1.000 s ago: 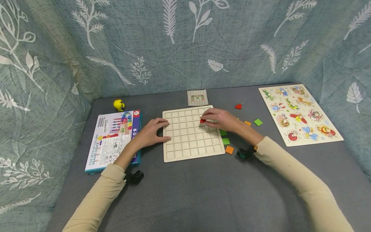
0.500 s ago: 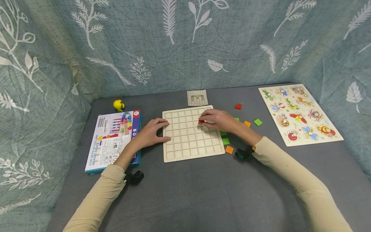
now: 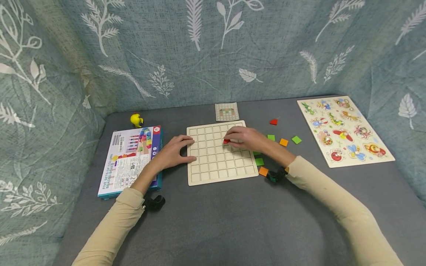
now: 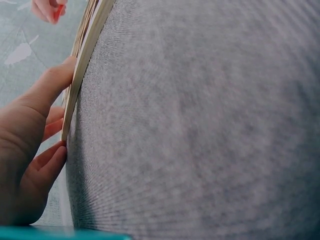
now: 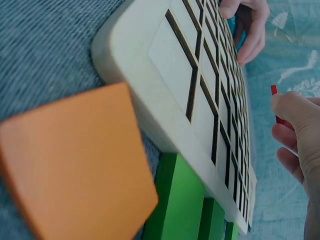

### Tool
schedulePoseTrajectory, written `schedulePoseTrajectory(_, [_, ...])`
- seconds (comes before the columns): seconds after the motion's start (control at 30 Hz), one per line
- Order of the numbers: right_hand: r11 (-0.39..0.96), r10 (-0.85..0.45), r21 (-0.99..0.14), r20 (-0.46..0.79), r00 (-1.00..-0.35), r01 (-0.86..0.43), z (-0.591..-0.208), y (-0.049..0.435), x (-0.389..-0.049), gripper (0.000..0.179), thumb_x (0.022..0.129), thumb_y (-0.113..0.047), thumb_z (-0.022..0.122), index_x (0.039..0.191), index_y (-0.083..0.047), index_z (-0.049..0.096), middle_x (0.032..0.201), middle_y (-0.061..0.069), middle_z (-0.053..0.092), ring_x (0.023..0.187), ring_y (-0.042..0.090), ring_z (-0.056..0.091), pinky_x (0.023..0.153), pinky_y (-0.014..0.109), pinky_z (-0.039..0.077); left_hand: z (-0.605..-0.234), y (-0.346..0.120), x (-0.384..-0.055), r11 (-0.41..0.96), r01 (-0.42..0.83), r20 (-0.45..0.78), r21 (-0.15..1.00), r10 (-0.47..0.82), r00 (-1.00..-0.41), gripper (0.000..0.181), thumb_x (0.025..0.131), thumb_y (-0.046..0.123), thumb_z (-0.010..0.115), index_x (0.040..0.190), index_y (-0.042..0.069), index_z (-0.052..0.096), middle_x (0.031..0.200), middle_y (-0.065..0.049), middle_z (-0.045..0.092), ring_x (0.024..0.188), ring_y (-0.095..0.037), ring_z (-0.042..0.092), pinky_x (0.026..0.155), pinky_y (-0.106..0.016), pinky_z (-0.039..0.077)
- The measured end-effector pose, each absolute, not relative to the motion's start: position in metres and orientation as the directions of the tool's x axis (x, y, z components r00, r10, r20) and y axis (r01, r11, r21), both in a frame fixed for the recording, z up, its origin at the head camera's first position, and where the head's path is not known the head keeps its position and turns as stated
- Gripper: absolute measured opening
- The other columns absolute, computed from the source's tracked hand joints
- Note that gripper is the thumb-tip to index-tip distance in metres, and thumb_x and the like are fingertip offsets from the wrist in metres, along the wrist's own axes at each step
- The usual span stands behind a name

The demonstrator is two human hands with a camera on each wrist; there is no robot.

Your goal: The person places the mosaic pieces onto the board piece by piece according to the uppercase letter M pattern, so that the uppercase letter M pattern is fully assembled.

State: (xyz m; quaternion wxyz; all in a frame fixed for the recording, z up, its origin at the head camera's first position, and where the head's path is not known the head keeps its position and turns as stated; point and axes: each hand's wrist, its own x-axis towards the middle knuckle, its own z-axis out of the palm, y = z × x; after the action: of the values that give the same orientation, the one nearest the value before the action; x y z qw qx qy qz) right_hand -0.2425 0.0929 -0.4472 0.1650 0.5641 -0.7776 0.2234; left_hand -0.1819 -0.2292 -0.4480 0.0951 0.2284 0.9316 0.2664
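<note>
A pale wooden grid board (image 3: pixel 213 168) lies in the middle of the table, its squares divided by thin lines. My left hand (image 3: pixel 174 152) touches the board's left edge with thumb and fingers spread; in the left wrist view the fingertips (image 4: pixel 59 150) rest against the edge. Above the board's upper right part, my right hand (image 3: pixel 245 138) pinches a small red tile (image 3: pixel 226 141) between thumb and fingers. In the right wrist view the red tile (image 5: pixel 278 120) shows edge-on, apart from the board. Much of the tile is hidden by the fingers.
Green tiles (image 3: pixel 259 162) and orange tiles (image 3: pixel 283 142) lie right of the board, with another red piece (image 3: pixel 274 122) behind. A pattern card (image 3: pixel 227 112) lies beyond the board. A boxed toy (image 3: pixel 129 162) and yellow figure (image 3: pixel 136 120) stand left; an insect puzzle (image 3: pixel 346 131) lies right.
My right hand has moved slightly left over the board with the red tile, uncovering a green tile behind the wrist. The left hand has stayed at the board's edge.
</note>
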Motion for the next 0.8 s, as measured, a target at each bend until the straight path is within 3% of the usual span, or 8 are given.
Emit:
schedulePoseTrajectory(0.33, [0.228, -0.822, -0.117, 0.51, -0.255, -0.967, -0.451, 0.078, -0.246, 0.016, 0.083, -0.011, 0.076, 0.099, -0.008, 0.075, 0.098, 0.004, 0.07, 0.09, 0.015, 0.066, 0.073, 0.026, 0.055, -0.447, -0.229, -0.183, 0.755, 0.376, -0.053, 0.536, 0.475, -0.878, 0.068, 0.085, 0.042, 0.073, 0.14, 0.008, 0.051, 0.146, -0.013, 0.044, 0.136, -0.034, 0.037, 0.11, -0.056, 0.035])
schedulePoseTrajectory(0.8, [0.224, -0.852, -0.169, 0.444, -0.277, -0.96, -0.447, 0.06, -0.242, 0.013, 0.086, -0.013, 0.073, 0.098, -0.009, 0.075, 0.1, 0.004, 0.07, 0.092, 0.015, 0.066, 0.075, 0.027, 0.055, -0.449, -0.229, -0.182, 0.753, 0.379, -0.044, 0.538, 0.474, -0.879, 0.068, 0.085, 0.044, 0.072, 0.14, 0.009, 0.052, 0.146, -0.011, 0.045, 0.134, -0.032, 0.039, 0.109, -0.054, 0.036])
